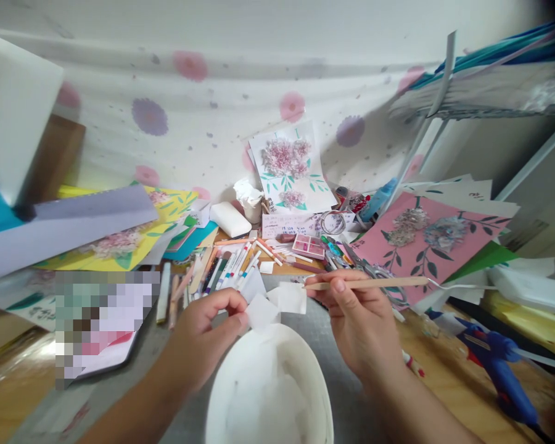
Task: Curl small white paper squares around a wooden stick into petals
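Over the bowl (315, 383) hangs thin white tissue (261, 310).

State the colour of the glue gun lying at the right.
The glue gun is blue; the head view shows it.

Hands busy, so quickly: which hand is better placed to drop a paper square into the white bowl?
Likely left: the left hand pinches a paper square over the bowl rim; the right hand grips a stick.
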{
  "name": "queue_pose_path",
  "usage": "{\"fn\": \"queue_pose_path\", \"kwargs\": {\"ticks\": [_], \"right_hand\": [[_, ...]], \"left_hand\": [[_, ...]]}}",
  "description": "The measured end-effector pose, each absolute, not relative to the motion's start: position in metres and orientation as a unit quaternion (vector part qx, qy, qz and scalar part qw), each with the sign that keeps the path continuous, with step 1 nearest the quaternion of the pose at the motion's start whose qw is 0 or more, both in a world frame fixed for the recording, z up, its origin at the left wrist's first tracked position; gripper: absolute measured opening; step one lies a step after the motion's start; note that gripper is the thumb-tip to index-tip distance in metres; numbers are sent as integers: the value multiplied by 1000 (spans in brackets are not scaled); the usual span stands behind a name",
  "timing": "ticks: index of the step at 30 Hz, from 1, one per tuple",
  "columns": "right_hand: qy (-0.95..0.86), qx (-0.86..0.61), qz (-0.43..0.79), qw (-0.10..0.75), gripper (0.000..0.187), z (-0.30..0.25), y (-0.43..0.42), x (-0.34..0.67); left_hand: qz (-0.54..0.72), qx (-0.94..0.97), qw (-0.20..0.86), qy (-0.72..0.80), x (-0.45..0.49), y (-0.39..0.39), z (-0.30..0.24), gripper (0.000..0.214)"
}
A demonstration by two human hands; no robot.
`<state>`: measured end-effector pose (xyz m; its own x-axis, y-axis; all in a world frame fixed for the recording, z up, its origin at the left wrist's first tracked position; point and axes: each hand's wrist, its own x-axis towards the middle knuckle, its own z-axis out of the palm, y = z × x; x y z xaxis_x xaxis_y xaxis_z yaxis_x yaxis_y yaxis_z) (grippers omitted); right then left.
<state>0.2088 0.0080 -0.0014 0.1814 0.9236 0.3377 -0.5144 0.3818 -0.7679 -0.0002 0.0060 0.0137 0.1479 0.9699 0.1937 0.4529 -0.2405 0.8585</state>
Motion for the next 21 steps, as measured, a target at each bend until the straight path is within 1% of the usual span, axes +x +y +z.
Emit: {"fn": "queue_pose_path", "kwargs": {"ticks": [3, 8, 13, 18, 20, 21], "right_hand": [[-380, -255, 504, 733, 7, 3, 9, 212], [-383, -246, 529, 716, 7, 3, 5, 209], [-402, -243, 535, 702, 8, 2, 3, 205], [-398, -237, 552, 694, 10, 4, 3, 205], [-402, -229, 561, 687, 9, 5, 1, 204], [-407, -222, 565, 683, 8, 5, 0, 203]], "left_hand": [[393, 690, 300, 528, -5, 11, 11, 17], [396, 716, 252, 516, -7, 15, 9, 20], [381, 801, 161, 433, -5, 9, 15, 20], [298, 882, 162, 326, -5, 0, 23, 20], [295, 882, 171, 326, -4, -2, 21, 17], [315, 867, 181, 340, -3, -3, 19, 15]]}}
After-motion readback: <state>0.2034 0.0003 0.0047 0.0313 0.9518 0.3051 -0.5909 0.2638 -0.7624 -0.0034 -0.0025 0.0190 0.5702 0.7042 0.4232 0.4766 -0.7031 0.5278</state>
